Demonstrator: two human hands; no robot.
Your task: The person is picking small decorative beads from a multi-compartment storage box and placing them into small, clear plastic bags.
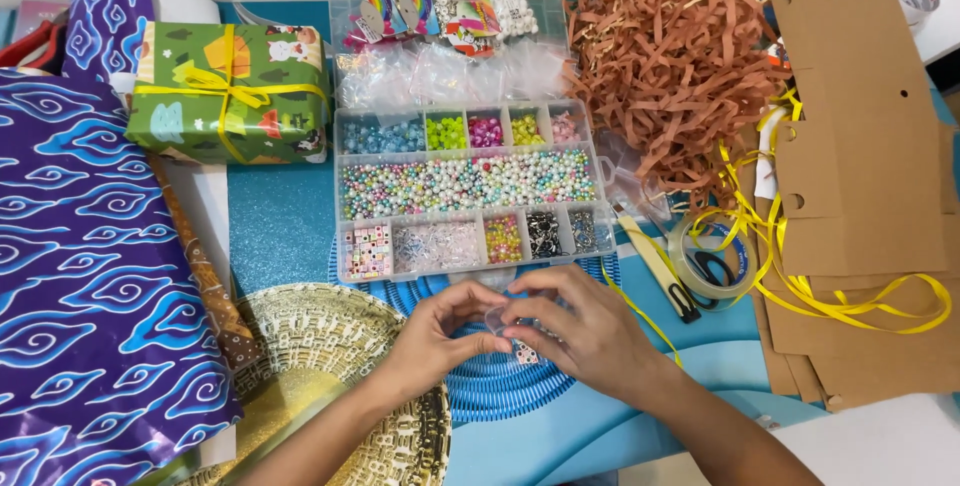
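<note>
— Head view is showing me both hands meeting low in the middle, over a blue ribbed mat (490, 386). My left hand (435, 334) and right hand (590, 331) are pinching a small clear packet (497, 321) between their fingertips, both closed on it. A lettered cube bead (525, 354) is lying on the mat just under them.

— What step are you judging this to be?

— I am reading it as opening or emptying that little packet; I am not able to tell whether anything is inside it. Whatever comes next is calling for a fine fingertip grip and a steady hold, since the beads are tiny and roll easily.

— What is crowding you?

— Just beyond the hands the clear bead organizer (470, 191) is sitting, its near edge touching the mat, compartments full of coloured beads. To my left a gold patterned tray (310, 346) is lying beside the mat, and purple cloud-patterned wrapping paper (90, 276) is covering that side. Further back a green wrapped gift (230, 96) tied in yellow ribbon is resting. To my right a tape roll (710, 266), loose yellow ribbon (850, 301), flat cardboard (870, 196) and a heap of brown shredded paper (670, 56) are piling up, well apart from the hands.
</note>
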